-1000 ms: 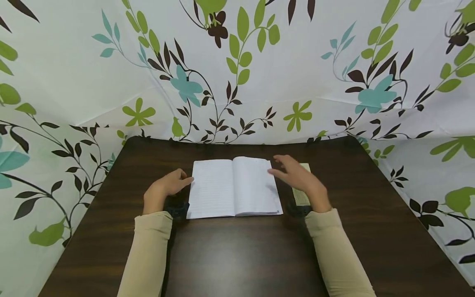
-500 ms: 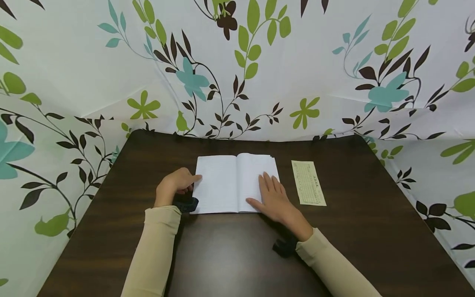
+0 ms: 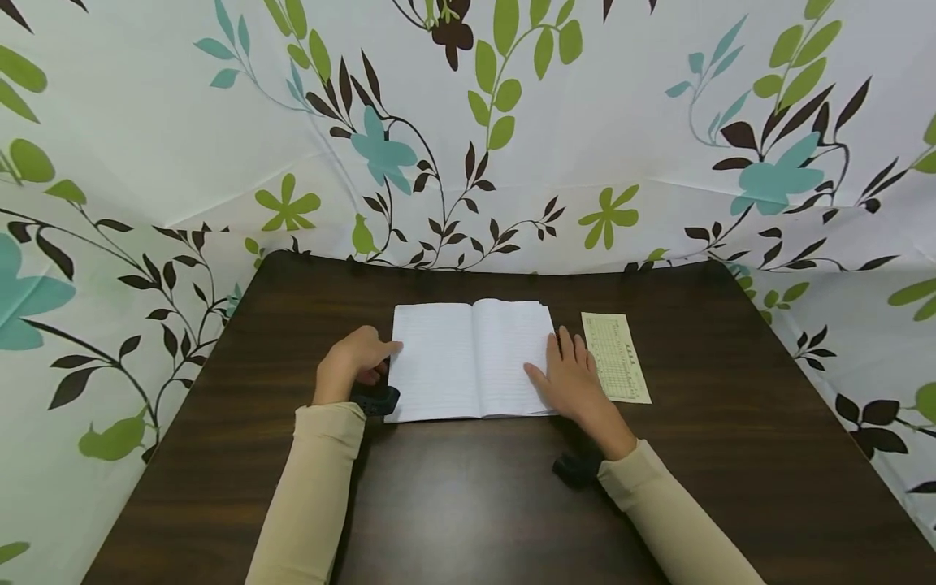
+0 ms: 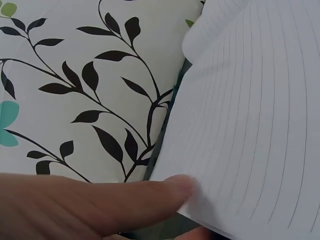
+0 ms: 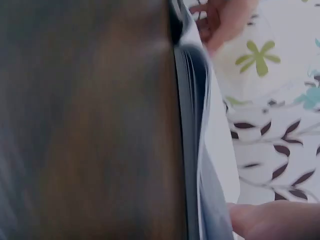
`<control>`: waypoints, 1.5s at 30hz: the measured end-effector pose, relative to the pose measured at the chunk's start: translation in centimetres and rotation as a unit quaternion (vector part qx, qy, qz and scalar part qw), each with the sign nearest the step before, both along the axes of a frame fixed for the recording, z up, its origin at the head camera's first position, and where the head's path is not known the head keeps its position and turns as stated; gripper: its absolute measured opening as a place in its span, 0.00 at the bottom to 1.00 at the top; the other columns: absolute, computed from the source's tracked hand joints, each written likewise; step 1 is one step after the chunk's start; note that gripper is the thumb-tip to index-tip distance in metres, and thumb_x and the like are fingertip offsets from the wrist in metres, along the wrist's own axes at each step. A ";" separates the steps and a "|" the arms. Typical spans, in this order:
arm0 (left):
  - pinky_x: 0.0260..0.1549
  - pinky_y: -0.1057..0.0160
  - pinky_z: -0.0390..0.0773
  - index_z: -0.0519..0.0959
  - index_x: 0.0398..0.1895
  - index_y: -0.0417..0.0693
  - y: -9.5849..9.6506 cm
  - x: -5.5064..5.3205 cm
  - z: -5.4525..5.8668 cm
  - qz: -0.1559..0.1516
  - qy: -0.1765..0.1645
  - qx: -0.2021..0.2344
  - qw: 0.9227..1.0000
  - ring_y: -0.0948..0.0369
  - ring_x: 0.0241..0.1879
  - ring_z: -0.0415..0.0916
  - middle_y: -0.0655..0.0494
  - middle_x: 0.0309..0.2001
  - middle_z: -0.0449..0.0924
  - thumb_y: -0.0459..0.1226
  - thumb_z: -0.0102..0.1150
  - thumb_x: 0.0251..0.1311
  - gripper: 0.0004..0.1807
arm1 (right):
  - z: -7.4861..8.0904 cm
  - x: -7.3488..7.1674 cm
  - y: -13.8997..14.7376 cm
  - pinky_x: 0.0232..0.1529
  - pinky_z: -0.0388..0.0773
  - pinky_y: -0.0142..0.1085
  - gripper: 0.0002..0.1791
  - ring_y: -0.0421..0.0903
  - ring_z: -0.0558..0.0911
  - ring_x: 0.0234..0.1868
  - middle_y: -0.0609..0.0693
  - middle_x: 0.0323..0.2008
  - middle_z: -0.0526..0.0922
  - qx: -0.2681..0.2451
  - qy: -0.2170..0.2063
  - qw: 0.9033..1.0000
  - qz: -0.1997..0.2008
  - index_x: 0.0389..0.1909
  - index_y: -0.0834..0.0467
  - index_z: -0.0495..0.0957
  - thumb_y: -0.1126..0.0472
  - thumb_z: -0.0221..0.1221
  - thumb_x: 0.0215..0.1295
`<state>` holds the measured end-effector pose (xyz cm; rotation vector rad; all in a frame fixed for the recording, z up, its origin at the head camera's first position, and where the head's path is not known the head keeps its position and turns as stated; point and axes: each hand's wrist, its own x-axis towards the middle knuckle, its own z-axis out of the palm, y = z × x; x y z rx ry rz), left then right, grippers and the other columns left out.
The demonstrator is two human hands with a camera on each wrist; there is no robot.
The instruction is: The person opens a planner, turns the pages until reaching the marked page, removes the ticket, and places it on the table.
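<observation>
An open notebook (image 3: 435,357) with white lined pages lies on the dark table. My left hand (image 3: 354,357) pinches its left edge, with the thumb on top of the page and the other fingers beneath. In the left wrist view the thumb (image 4: 115,202) presses down near the page's edge. My right hand (image 3: 574,378) rests with extended fingers along the right page's outer edge. Seen from the right wrist, the notebook's stacked page edges (image 5: 190,115) run upright through the middle, and the right hand (image 5: 272,217) touches the page at the lower right.
Just right of the notebook lies a pale yellow printed slip (image 3: 617,357), close to the right fingers. Dark wood tabletop (image 3: 453,504) extends toward the person. A white cloth with leaf patterns (image 3: 468,162) hangs behind and beside the table.
My right hand came down from above the notebook's right edge onto the right page, then slid outward to its edge. This uncovered the yellow slip. The left hand keeps its pinch.
</observation>
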<state>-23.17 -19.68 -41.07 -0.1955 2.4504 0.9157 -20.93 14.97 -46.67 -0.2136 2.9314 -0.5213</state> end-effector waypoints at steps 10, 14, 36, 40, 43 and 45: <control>0.38 0.58 0.87 0.72 0.37 0.38 0.2 -0.4 -0.3 -0.058 0.000 0.060 0.996 0.54 0.35 0.80 0.47 0.37 0.74 0.43 0.54 0.77 0.15 | 0.1 -0.4 2.0 0.78 0.24 0.70 0.49 0.73 0.31 0.83 0.69 0.84 0.33 -0.010 -0.033 0.998 -0.051 0.83 0.68 0.41 0.37 0.43 0.80; 0.36 0.59 0.83 0.63 0.28 0.47 0.0 -0.4 0.1 -0.069 0.025 0.105 0.992 0.56 0.34 0.75 0.53 0.32 0.67 0.39 0.51 0.79 0.17 | -0.4 -0.6 2.4 0.77 0.21 0.70 0.51 0.72 0.29 0.83 0.68 0.84 0.31 -0.022 -0.044 0.997 -0.058 0.84 0.66 0.39 0.34 0.42 0.78; 0.22 0.53 0.85 0.68 0.29 0.43 9.6 -1.5 2.3 -0.013 0.206 0.344 0.916 0.62 0.18 0.76 0.59 0.20 0.74 0.35 0.49 0.72 0.10 | -0.5 -1.1 2.6 0.77 0.25 0.71 0.43 0.71 0.24 0.82 0.68 0.83 0.26 -0.048 -0.048 0.997 -0.034 0.86 0.52 0.39 0.37 0.39 0.81; 0.23 0.55 0.86 0.70 0.32 0.39 11.0 -2.2 2.9 -0.036 0.210 0.329 0.920 0.57 0.18 0.77 0.52 0.20 0.74 0.35 0.49 0.72 0.10 | -0.3 -1.1 2.5 0.77 0.24 0.71 0.40 0.71 0.24 0.82 0.68 0.83 0.26 -0.058 -0.050 0.997 -0.032 0.86 0.55 0.39 0.42 0.38 0.83; 0.22 0.58 0.85 0.71 0.35 0.35 11.8 -2.5 3.1 -0.054 0.210 0.316 0.924 0.54 0.19 0.77 0.49 0.20 0.74 0.36 0.49 0.72 0.11 | -0.2 -1.1 2.7 0.77 0.25 0.70 0.38 0.70 0.24 0.83 0.68 0.83 0.26 -0.063 -0.055 0.996 -0.031 0.86 0.56 0.39 0.45 0.37 0.84; 0.22 0.60 0.84 0.72 0.36 0.34 12.2 -2.6 3.1 -0.062 0.210 0.307 0.926 0.56 0.19 0.77 0.50 0.20 0.74 0.36 0.49 0.73 0.11 | -0.3 -1.0 2.9 0.77 0.25 0.70 0.38 0.70 0.24 0.82 0.67 0.83 0.26 -0.071 -0.060 0.995 -0.030 0.85 0.57 0.40 0.47 0.37 0.84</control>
